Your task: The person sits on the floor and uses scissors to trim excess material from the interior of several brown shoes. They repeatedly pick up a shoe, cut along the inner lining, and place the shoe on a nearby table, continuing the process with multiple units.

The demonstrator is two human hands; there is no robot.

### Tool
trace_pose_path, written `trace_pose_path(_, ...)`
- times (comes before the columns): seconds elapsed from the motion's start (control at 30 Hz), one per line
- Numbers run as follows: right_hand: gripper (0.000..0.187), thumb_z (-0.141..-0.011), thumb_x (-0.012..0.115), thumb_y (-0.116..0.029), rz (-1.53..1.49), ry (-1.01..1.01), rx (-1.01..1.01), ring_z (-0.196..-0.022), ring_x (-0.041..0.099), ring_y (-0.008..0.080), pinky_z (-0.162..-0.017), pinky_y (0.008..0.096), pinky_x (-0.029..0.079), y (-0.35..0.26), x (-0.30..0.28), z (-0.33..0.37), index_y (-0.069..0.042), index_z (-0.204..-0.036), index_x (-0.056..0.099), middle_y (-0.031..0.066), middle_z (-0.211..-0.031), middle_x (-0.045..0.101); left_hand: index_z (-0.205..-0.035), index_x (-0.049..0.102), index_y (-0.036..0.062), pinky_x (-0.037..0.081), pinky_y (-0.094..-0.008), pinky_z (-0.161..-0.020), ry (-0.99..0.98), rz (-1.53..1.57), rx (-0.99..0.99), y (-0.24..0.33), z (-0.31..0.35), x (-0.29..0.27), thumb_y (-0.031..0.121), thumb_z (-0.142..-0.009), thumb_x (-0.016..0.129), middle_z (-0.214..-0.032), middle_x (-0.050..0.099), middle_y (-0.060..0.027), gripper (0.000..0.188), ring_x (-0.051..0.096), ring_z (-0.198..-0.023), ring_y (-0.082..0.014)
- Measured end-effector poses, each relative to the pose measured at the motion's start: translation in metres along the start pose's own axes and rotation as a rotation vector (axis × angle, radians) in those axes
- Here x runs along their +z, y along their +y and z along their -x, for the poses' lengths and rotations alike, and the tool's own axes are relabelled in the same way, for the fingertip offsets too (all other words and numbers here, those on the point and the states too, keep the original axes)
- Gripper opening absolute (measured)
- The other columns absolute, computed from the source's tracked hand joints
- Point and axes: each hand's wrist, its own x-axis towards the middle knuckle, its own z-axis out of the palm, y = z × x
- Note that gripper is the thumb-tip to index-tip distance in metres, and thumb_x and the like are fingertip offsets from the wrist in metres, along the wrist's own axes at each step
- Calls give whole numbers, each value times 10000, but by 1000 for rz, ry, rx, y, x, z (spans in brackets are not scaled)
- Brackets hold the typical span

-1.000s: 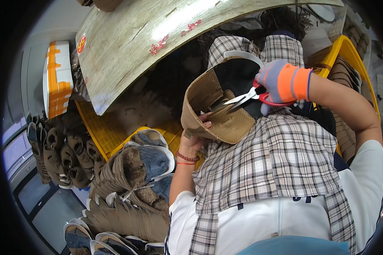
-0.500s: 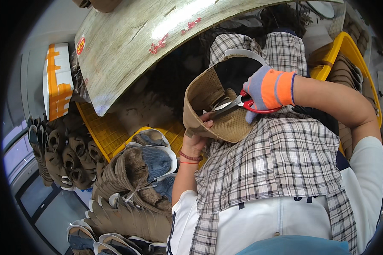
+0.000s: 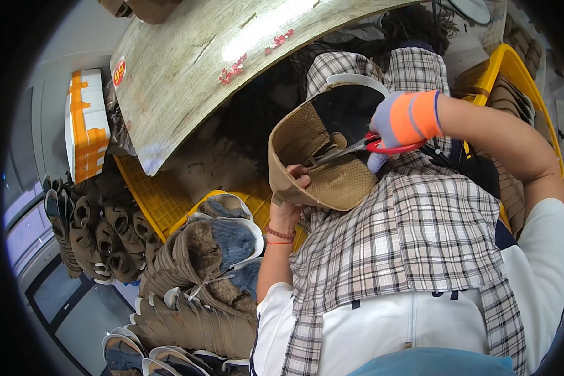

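Note:
Over my lap I have a brown shoe upper [image 3: 344, 182], spread so that its textured tan inside faces up, with a black lining and a white edge at its far end. My left hand [image 3: 296, 182], bare with a beaded bracelet, grips its near left side; the fingers curl over onto the inside. My right hand [image 3: 402, 124], in a grey and orange glove, is closed around the red handles of a pair of scissors [image 3: 351, 148]. The blades point left, their tips close to my left fingertips at a strap-like flap inside the upper.
A wood-grain tabletop [image 3: 188, 69] curves across the far left. Stacked brown uppers with furry linings [image 3: 200, 250] fill my left side, beside a yellow crate [image 3: 150, 194]. Another yellow crate [image 3: 500, 62] with brown pieces stands at right. A taped white box [image 3: 88, 122] is far left.
My right hand has drawn back a little to the right and up with the scissors, whose blades now look closer together. My left hand keeps hold of the upper.

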Motion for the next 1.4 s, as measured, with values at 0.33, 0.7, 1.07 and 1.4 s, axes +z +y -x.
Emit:
trace_pose_path(0.33, 907, -844, 328, -806, -606, -622, -32, -524, 583, 196, -557, 318, 511, 18, -27, -34, 21, -802, 699, 92, -567, 568, -1140, 525, -7, 527, -284, -703, 111, -362, 487, -17, -48, -37, 86, -937, 599, -940, 574, -47, 236, 583, -817, -138)
trace_pose_path(0.7, 940, -782, 370, -854, -554, -624, -68, -545, 640, 250, -564, 341, 560, 7, -38, -55, 25, -832, 700, 118, -687, 606, -1154, 545, 43, 523, -278, -714, -103, 398, 180, 5, -41, -19, 55, -922, 588, -970, 574, -40, 237, 566, -804, -132)
trace_pose_path(1.07, 619, -723, 704, -659, -366, -191, 63, -544, 608, 226, -514, 341, 481, -11, -22, -31, -41, -698, 684, 86, -638, 650, -1166, 552, 40, 517, -281, -789, -35, -82, 319, 4, -39, -20, 48, -890, 628, -1016, 602, -39, 287, 591, -885, -134)
trace_pose_path(1.4, 446, -987, 443, -420, -635, 504, -393, -627, 595, 178, -628, 333, 487, 111, 65, 35, -62, -850, 670, 70, -674, 627, -1095, 656, -20, 463, -398, -982, 286, -1682, 1491, 211, 93, 146, -7, -843, 501, -982, 689, -145, 296, 663, -960, -253)
